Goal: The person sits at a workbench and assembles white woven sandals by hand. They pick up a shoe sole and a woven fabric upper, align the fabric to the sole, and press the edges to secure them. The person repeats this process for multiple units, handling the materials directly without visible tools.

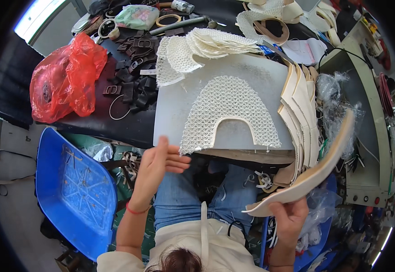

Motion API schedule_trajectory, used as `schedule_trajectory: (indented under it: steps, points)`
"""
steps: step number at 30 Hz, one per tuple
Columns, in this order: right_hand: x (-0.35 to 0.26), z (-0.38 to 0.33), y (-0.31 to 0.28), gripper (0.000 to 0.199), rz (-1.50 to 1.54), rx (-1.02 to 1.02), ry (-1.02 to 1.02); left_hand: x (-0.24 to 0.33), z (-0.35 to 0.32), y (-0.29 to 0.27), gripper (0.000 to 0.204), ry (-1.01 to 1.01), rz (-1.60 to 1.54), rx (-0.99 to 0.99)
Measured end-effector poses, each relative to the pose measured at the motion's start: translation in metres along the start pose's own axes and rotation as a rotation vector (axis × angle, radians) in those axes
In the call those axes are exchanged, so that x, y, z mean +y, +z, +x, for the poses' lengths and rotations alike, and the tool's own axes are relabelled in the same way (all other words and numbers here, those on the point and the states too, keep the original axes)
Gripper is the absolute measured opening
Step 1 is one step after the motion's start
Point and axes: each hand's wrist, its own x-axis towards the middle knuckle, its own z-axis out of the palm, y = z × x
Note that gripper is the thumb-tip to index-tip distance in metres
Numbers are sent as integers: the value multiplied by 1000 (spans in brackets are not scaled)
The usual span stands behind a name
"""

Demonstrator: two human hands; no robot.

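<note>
On a pale grey board (172, 115) lies a white woven, arch-shaped piece (234, 99) with a bound, U-shaped cut-out at its near edge. My left hand (154, 167) is beside its lower left corner, fingers stretched out and holding nothing; whether the fingertips touch the piece I cannot tell. Lower right, my right hand (290, 217) grips the near end of a long, curved cream piece (313, 181) with a tan inner side. Overlapping cream pieces (299, 118) of a similar look hang along the board's right side.
White woven pieces (206, 47) are piled along the board's far edge. Dark buckled straps (136, 68) and a red plastic bag (70, 81) lie on the left. A blue bin (77, 195) stands lower left, and a greenish metal housing (365, 136) on the right.
</note>
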Motion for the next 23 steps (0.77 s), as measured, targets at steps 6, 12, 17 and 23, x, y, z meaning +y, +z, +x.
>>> schedule_trajectory:
  steps: [6,12,17,23]
  points:
    - [-7,8,-10,32,-34,44,-39,24,31,38,44,-135,-166,-399]
    - [-6,9,-13,33,-69,115,-14,10,31,57,36,-245,-396,-603]
    - [-1,11,-14,34,-77,101,5,-2,19,71,37,-201,-339,-577]
    - [7,8,-18,37,-122,45,34,-7,16,75,48,-238,-430,-528]
